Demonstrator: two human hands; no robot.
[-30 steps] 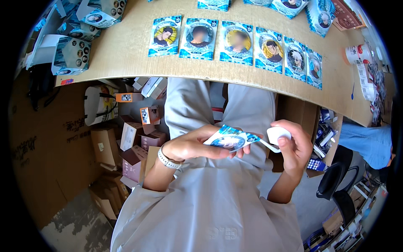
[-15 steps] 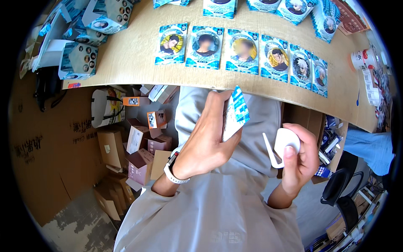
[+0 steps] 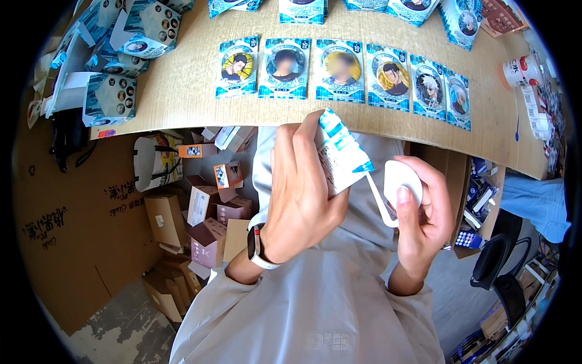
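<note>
Below the table's front edge, my left hand [image 3: 298, 182] is closed on a blue-and-white packet [image 3: 341, 151], held tilted with its printed back showing. My right hand [image 3: 426, 224] grips a white plastic tool [image 3: 401, 182] with a rounded body and a thin bent arm, whose tip touches the packet's lower right corner. On the wooden table [image 3: 291, 112] above them lies a row of several blue packets [image 3: 285, 67] with round character pictures.
Stacks of packets [image 3: 464, 21] and blue display boxes [image 3: 110, 97] line the table. A white cup [image 3: 518, 71] stands at the right. Cartons [image 3: 203, 242] crowd the floor at left. A black chair [image 3: 494, 261] and blue fabric [image 3: 533, 209] are at right.
My left hand has turned the packet over from picture side up to back side up. My right hand has brought the tool's tip up against the packet's corner.
</note>
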